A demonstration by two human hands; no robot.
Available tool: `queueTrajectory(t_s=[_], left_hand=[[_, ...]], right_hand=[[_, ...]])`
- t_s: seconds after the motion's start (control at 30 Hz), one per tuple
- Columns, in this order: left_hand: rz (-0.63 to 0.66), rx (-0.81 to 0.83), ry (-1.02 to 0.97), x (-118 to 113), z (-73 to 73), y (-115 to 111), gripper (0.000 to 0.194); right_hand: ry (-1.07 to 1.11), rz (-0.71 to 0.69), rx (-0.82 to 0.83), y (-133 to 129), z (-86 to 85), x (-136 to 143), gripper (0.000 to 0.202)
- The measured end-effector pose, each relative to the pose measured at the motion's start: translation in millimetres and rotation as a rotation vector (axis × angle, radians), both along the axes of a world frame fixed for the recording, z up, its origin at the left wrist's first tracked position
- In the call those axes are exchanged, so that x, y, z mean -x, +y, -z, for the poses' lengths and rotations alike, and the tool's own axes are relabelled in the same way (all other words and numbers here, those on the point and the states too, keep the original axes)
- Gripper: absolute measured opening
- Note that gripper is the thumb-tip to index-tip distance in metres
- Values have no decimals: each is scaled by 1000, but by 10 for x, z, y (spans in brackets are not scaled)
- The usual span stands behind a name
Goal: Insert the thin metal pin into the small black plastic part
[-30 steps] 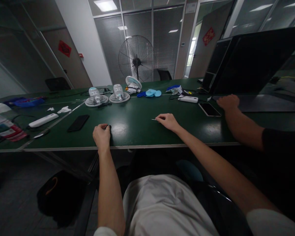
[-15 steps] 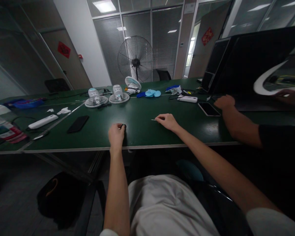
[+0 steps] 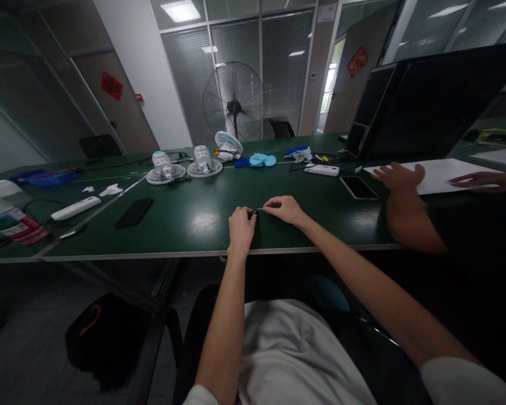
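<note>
I see the left hand (image 3: 241, 228) pinching a black piece (image 3: 253, 214) over the near tabletop (image 3: 181, 228), just left of a pin (image 3: 260, 209) that the right hand (image 3: 285, 210) grips, its long axis running left toward that piece.

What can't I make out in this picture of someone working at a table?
All in the head view:
Dark object: mostly hidden by the left hand.
Thin pin: one end covered by the right hand; too small to tell whether it touches the dark object.
Bottle: cut off by the left edge.
</note>
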State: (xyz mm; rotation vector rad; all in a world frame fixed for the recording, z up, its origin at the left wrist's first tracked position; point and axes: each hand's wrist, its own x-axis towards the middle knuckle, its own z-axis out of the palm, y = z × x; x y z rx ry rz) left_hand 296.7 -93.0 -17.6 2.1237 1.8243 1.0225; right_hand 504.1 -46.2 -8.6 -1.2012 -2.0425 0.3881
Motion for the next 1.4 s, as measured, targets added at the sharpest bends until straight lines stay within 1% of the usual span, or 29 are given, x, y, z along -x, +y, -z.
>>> queueTrajectory(t_s=[0.2, 0.4, 0.57, 0.73, 0.8, 0.9, 1.03, 1.13, 1.23, 1.33, 1.4], left_hand=[[5, -2, -44, -5, 55, 43, 18], [3, 2, -60, 8, 64, 50, 17], [9, 6, -38, 15, 50, 47, 19], [30, 0, 5, 9, 27, 30, 21], [32, 7, 0, 4, 18, 21, 21], [33, 20, -15, -1, 11, 16, 19], [35, 14, -18, 4, -3, 17, 20], [42, 20, 14, 9, -31, -14, 20], [64, 9, 70, 15, -55, -91, 18], [61, -26, 108, 73, -50, -163, 17], [36, -24, 124, 198, -42, -173, 16]], right_hand=[[6, 6, -4, -14, 15, -4, 13], [11, -4, 9, -43, -13, 0, 11], [42, -52, 25, -88, -55, 13, 11], [230, -153, 45, -147, -126, 27, 20], [264, -148, 49, -164, -144, 26, 22], [241, -123, 66, -172, -151, 18, 22], [221, -131, 71, -162, -134, 14, 21], [227, -128, 68, -146, -110, 24, 20], [233, -127, 54, -133, -92, 38, 19], [219, -127, 59, -135, -100, 39, 18], [202, -120, 71, -146, -118, 31, 17]])
